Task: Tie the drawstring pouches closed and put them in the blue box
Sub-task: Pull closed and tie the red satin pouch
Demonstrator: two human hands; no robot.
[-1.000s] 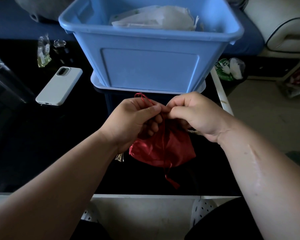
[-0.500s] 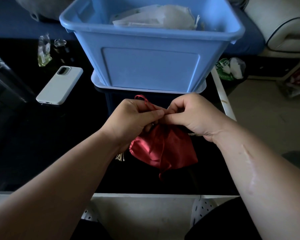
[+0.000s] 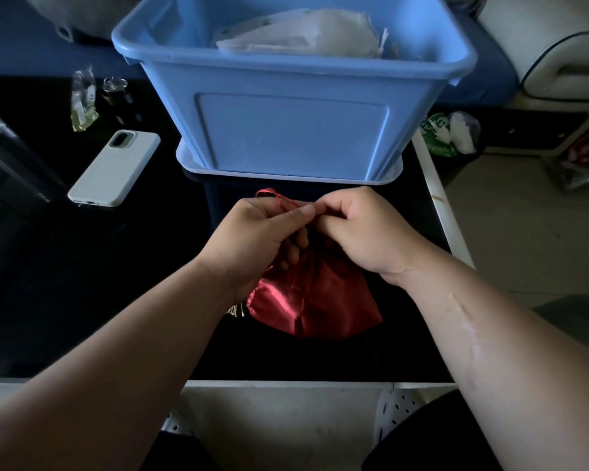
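A shiny red satin drawstring pouch (image 3: 312, 305) hangs below my two hands, just above the black table. My left hand (image 3: 261, 234) pinches the red drawstring (image 3: 274, 198), and a loop of it sticks up over my knuckles. My right hand (image 3: 364, 229) pinches the cord at the pouch's neck, fingertips touching those of the left. The neck itself is hidden under my fingers. Right behind my hands stands the blue box (image 3: 293, 130), resting on its lid, with white pouches (image 3: 303, 34) inside it.
A white phone (image 3: 114, 168) lies on the black table (image 3: 82, 283) to the left, with a small packet (image 3: 84, 102) and a small bottle (image 3: 114, 90) behind it. A gold tassel (image 3: 237, 311) shows under my left wrist. The table's white edge runs on the right.
The dangling cord end below the pouch has been drawn up out of sight. Both hands stay together at the neck, shifted slightly, and the pouch hangs more bunched.
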